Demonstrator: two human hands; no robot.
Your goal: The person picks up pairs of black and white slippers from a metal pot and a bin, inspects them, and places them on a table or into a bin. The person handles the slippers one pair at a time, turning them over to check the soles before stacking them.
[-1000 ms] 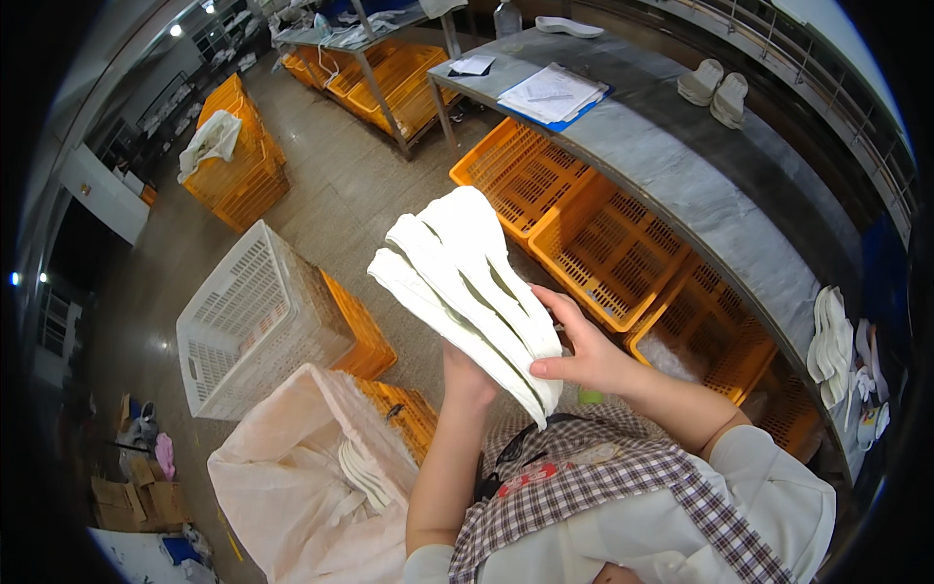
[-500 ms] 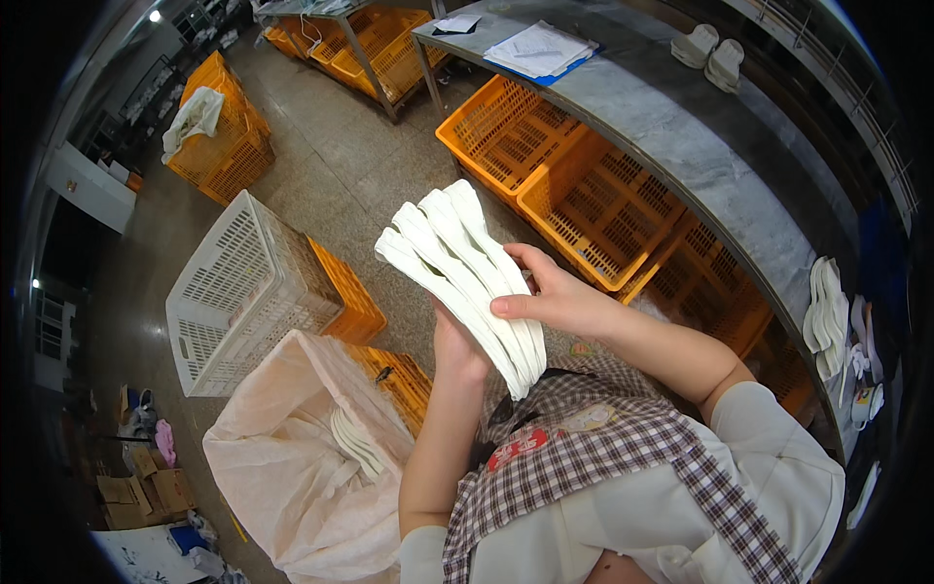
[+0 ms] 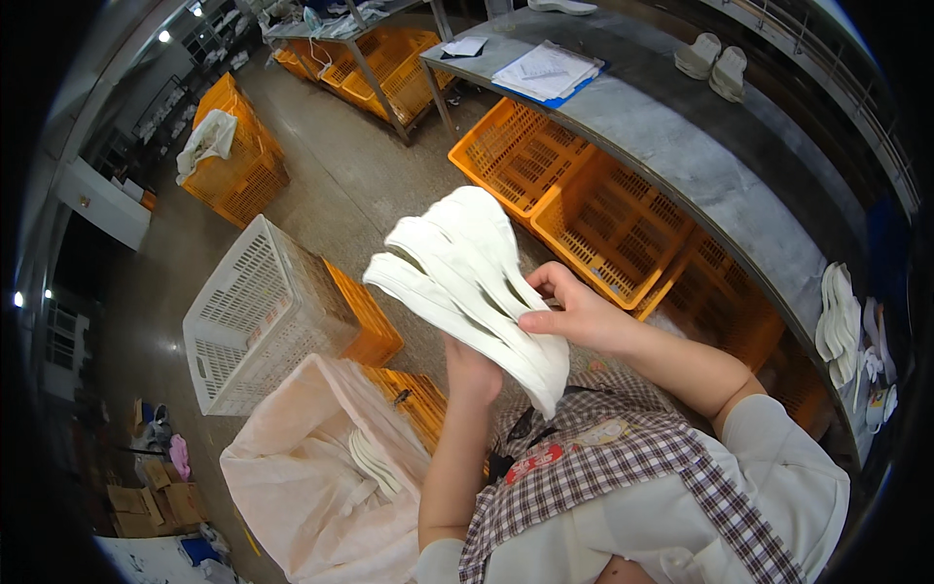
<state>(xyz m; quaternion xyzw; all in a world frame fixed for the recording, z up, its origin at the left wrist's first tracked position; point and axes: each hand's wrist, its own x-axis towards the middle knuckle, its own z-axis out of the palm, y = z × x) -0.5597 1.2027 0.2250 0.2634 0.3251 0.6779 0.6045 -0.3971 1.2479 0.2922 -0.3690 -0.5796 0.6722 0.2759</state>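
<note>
A fanned stack of several white insoles (image 3: 465, 277) is held between my two hands in front of my checked apron. My left hand (image 3: 473, 370) supports the stack from below and its left side, its fingers partly hidden behind it. On the right edge, my right hand (image 3: 572, 310) grips the stack, thumb on top and fingers along the side. To the lower left stands a pale pink fabric-lined bin (image 3: 277, 443), with more white insoles (image 3: 374, 461) lying inside it.
A white crate (image 3: 277, 316) stands left, beside an orange crate (image 3: 365, 316). Orange crates (image 3: 613, 234) sit under the grey table (image 3: 671, 127) at right. That table bears papers on a blue clipboard (image 3: 550, 73), white soles (image 3: 713, 66) and another insole stack (image 3: 837, 321).
The insoles have spread wider and tilted, showing more of their broad faces. My hands have shifted slightly right and down in view, and the whole scene has shifted similarly.
</note>
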